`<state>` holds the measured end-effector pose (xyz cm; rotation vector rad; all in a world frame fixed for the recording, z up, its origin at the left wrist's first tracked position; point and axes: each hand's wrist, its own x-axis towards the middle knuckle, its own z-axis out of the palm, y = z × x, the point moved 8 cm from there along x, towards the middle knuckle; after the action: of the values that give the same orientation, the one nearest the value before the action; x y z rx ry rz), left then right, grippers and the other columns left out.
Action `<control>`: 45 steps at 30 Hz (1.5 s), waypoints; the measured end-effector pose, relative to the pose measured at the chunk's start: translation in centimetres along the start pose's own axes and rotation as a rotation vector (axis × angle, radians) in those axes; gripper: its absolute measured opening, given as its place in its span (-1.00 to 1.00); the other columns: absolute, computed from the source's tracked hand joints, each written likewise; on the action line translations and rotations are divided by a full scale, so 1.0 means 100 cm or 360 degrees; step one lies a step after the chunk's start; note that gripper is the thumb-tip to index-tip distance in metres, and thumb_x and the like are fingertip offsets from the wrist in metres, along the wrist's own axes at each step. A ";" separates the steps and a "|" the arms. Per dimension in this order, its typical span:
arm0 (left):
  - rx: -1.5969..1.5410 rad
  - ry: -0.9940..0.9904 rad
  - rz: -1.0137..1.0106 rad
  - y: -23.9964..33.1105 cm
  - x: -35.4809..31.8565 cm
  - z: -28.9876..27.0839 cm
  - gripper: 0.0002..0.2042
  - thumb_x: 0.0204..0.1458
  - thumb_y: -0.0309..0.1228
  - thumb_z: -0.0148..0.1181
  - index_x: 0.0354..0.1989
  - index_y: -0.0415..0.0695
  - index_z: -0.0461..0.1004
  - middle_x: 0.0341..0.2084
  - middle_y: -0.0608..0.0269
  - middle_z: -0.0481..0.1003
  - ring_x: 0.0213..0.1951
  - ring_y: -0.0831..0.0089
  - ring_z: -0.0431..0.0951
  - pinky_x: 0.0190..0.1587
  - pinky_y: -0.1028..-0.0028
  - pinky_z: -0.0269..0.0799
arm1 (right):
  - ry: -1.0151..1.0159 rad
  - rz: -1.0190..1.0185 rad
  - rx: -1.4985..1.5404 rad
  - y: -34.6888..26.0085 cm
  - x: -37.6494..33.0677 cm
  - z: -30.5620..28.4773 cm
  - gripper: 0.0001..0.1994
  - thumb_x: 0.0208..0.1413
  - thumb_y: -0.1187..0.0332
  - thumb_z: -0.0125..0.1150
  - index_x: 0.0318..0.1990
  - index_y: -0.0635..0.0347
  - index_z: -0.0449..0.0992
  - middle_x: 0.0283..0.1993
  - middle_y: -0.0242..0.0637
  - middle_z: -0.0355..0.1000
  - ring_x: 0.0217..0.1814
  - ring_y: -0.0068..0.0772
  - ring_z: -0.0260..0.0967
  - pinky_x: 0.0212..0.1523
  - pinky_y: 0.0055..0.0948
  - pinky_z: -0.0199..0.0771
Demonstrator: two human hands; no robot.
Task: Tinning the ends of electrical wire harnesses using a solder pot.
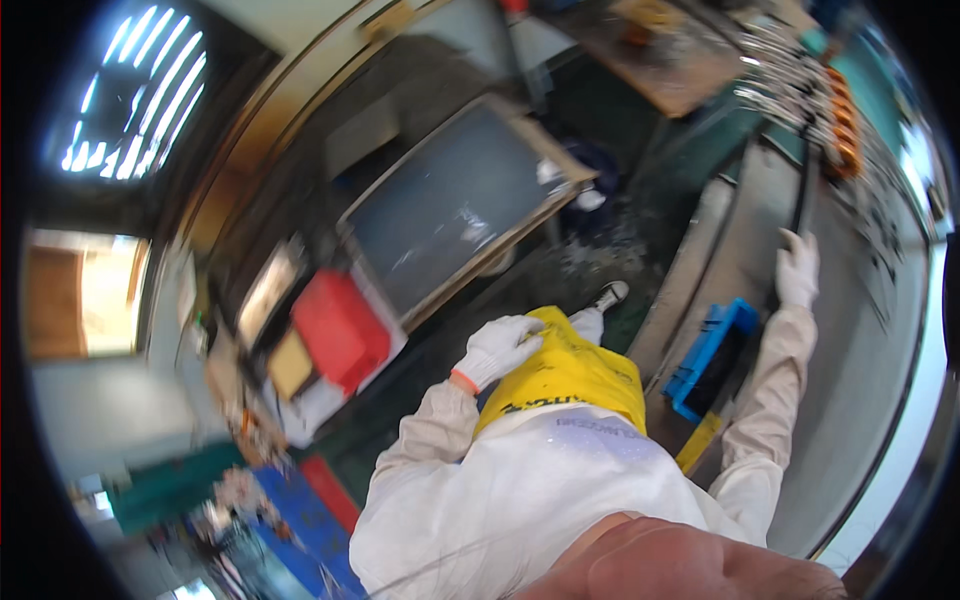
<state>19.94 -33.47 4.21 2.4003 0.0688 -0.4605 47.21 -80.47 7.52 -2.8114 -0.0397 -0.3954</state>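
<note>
Yellow apron [572, 375] just beneath fingers of left hand [498, 349].

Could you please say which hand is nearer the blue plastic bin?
Right: the white-gloved right hand is upper right of the bin; the white-gloved left hand is farther, to its left.

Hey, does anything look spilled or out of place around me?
Possibly: pale, shiny patches mark the dark floor just beyond your shoe. Blur hides whether they're liquid, scraps or glare. Nothing else clearly stands out.
</note>
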 end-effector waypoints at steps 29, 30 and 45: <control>-0.1082 0.0424 -0.2295 -0.287 -0.544 0.249 -0.63 0.09 -0.11 0.18 -0.04 -0.08 0.57 -0.17 0.12 0.61 -0.12 0.29 0.58 -0.05 0.32 0.45 | -0.0212 -0.0119 -0.0173 0.045 0.043 0.040 -0.70 0.14 0.13 0.19 -0.05 0.01 0.62 0.08 -0.09 0.39 0.11 -0.06 0.36 0.15 -0.20 0.35; -0.1210 0.0596 -0.2386 -0.296 -0.556 0.239 -0.62 0.09 -0.10 0.19 -0.05 -0.10 0.58 -0.20 0.14 0.61 -0.15 0.33 0.59 -0.08 0.35 0.45 | -0.0209 -0.0114 -0.0114 0.055 0.043 0.038 -0.71 0.15 0.14 0.18 -0.05 0.00 0.62 0.14 -0.09 0.36 0.15 -0.07 0.34 0.17 -0.20 0.34; -0.0679 0.0679 -0.2761 -0.362 -0.678 0.216 -0.41 0.00 -0.11 0.21 0.20 -0.10 0.35 0.00 0.03 0.51 0.07 0.13 0.49 0.13 0.24 0.38 | 0.0092 -0.0755 0.0893 -0.168 -0.162 0.153 -0.67 0.15 0.07 0.18 -0.06 0.02 0.62 0.16 -0.06 0.39 0.15 -0.06 0.37 0.13 -0.19 0.39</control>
<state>-56.33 -14.70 -10.07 1.3963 2.2013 -0.5155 34.52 -59.66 -6.06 -2.2113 -0.6988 -0.4786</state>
